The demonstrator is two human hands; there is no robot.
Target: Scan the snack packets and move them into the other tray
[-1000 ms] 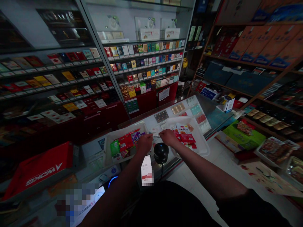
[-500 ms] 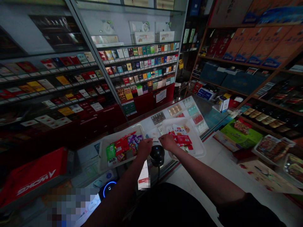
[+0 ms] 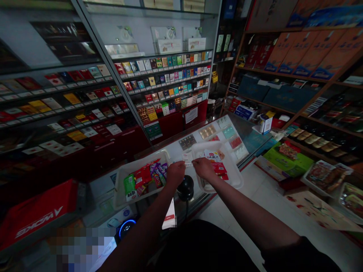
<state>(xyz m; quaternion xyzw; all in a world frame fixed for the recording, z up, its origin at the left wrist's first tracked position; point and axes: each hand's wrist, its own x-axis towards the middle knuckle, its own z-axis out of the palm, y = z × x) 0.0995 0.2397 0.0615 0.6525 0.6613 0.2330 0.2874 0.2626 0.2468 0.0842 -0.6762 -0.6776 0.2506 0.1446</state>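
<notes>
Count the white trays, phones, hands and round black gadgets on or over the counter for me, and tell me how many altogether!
White trays: 2 (left tray, right tray)
Phone: 1, partly hidden
Hands: 2 (left hand, right hand)
Round black gadget: 1
Total: 6

Glass-topped counter point(image 3: 251, 133) bears left white tray point(image 3: 120, 190), right white tray point(image 3: 235, 176), black rounded device point(image 3: 186, 188), red box point(image 3: 42, 213).

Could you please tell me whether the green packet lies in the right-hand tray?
No, the green packet lies in the left-hand tray.
</notes>
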